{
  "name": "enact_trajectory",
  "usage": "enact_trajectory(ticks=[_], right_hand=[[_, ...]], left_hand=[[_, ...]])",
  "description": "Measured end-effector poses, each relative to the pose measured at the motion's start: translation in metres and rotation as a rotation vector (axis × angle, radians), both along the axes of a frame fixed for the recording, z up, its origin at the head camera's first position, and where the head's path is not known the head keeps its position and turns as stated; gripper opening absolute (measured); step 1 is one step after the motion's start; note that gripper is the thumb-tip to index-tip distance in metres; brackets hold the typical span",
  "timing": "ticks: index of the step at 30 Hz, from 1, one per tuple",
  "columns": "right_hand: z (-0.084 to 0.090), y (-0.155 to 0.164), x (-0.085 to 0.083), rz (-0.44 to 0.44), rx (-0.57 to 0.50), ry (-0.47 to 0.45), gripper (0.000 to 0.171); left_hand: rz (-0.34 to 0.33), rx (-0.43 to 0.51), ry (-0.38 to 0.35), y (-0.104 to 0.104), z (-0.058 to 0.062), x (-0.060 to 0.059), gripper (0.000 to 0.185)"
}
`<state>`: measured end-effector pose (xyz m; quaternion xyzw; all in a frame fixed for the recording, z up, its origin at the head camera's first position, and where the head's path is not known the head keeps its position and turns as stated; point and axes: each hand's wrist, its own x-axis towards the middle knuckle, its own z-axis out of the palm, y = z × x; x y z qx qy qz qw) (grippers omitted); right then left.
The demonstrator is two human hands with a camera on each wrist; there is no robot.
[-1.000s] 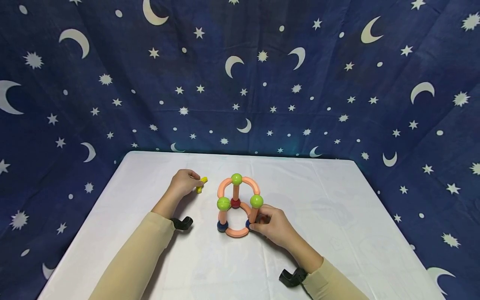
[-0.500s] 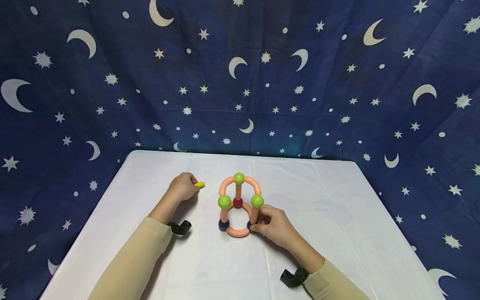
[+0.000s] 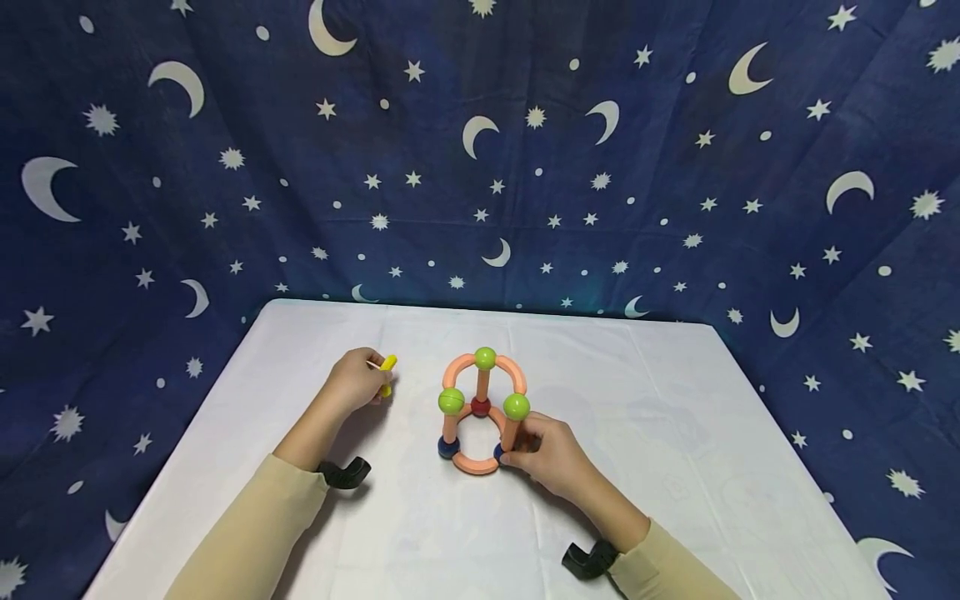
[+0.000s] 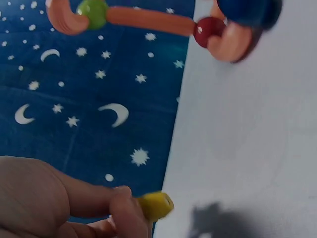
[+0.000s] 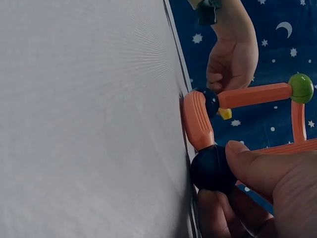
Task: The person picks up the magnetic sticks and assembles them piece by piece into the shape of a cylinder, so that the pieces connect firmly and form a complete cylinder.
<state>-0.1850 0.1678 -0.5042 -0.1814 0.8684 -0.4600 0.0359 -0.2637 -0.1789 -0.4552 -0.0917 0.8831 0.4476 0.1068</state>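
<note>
In the head view my left hand (image 3: 356, 380) pinches a short, bent yellow stick (image 3: 388, 362) above the table, left of a toy frame. One end of the stick (image 4: 156, 206) pokes out past the fingertips in the left wrist view. The toy frame (image 3: 475, 466) stands upright, made of orange rods and curved pieces joined by balls. Green balls (image 3: 451, 402) sit on top; two dark blue balls and a red ball (image 3: 481, 407) are at its base. My right hand (image 3: 557, 457) holds the near right blue ball (image 5: 212, 168) between thumb and fingers.
A white cloth covers the table (image 3: 660, 400). Behind it hangs a dark blue curtain (image 3: 420, 142) with moons and stars. Each wrist wears a black band mount (image 3: 588, 559).
My left hand has drawn slightly left and nearer with the yellow stick, which has turned in the fingers. The right hand keeps its hold, and the frame stands much as before.
</note>
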Motion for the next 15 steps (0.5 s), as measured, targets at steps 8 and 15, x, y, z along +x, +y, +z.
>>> enact_trajectory(ticks=[8,15], right_hand=[[-0.002,-0.003,0.003,0.029,-0.005,0.038,0.025],[0.000,-0.009,0.007,0.015,0.010,0.030,0.027]], left_hand=[[-0.021,0.208,0.003,0.006,0.013,0.034,0.030],[-0.049,0.314,0.008,0.008,0.020,0.060,0.031]])
